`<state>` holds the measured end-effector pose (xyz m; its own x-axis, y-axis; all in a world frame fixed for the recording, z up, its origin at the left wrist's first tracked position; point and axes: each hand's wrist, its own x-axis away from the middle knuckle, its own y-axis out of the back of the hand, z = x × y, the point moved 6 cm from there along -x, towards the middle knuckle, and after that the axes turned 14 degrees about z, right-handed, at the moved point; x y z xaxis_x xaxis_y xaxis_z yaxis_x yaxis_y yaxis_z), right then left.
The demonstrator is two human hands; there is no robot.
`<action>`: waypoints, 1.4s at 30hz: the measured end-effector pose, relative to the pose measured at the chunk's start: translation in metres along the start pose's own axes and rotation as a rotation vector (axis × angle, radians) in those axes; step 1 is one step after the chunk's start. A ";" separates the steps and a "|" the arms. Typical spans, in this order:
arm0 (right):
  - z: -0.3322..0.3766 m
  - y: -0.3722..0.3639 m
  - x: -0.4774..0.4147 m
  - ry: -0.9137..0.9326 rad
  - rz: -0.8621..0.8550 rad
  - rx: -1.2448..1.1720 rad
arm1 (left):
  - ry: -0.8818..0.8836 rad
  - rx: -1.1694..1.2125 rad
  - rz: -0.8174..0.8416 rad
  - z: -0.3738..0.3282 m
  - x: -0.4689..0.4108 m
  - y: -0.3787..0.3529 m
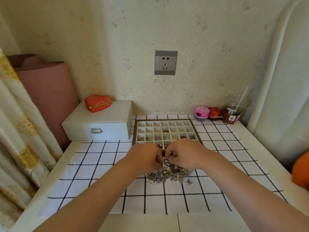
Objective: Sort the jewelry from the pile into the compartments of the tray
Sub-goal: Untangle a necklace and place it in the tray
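Soft, warm, even light; shadows faint. Wide-angle distortion bows the cream gold-patterned curtain (21, 134); fine detail looks soft.

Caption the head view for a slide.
Left hand and right hand pick at a jewelry pile on grid cloth before a partly filled tray.

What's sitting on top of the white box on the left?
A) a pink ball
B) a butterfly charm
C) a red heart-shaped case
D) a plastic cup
C: the red heart-shaped case rests on the lid of the white box.
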<state>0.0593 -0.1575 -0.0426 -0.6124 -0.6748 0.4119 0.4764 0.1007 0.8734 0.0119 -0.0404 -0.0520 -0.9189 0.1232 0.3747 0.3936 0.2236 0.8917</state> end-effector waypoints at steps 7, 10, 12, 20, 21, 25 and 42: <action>0.012 -0.007 -0.005 0.038 -0.005 0.131 | 0.029 0.034 0.092 0.008 -0.001 -0.005; 0.013 -0.005 -0.004 0.049 -0.018 0.074 | -0.003 0.166 0.116 0.012 0.000 -0.004; 0.011 -0.007 -0.006 0.067 -0.021 -0.067 | -0.033 0.299 0.119 0.017 0.001 0.001; 0.012 0.003 -0.006 0.227 -0.104 -0.746 | -0.084 0.796 -0.024 0.030 0.017 0.030; 0.012 0.006 -0.006 0.227 -0.127 -0.799 | -0.085 0.831 -0.046 0.032 0.018 0.034; 0.016 0.019 -0.005 0.269 -0.184 -0.966 | -0.084 0.982 -0.173 0.037 0.020 0.048; 0.030 0.042 -0.034 0.168 -0.302 -0.979 | -0.056 0.769 -0.391 0.075 0.030 0.049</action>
<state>0.0812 -0.1088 -0.0116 -0.7313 -0.6741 0.1033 0.6677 -0.6769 0.3099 0.0054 0.0462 -0.0160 -0.9973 -0.0566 0.0457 -0.0241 0.8497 0.5268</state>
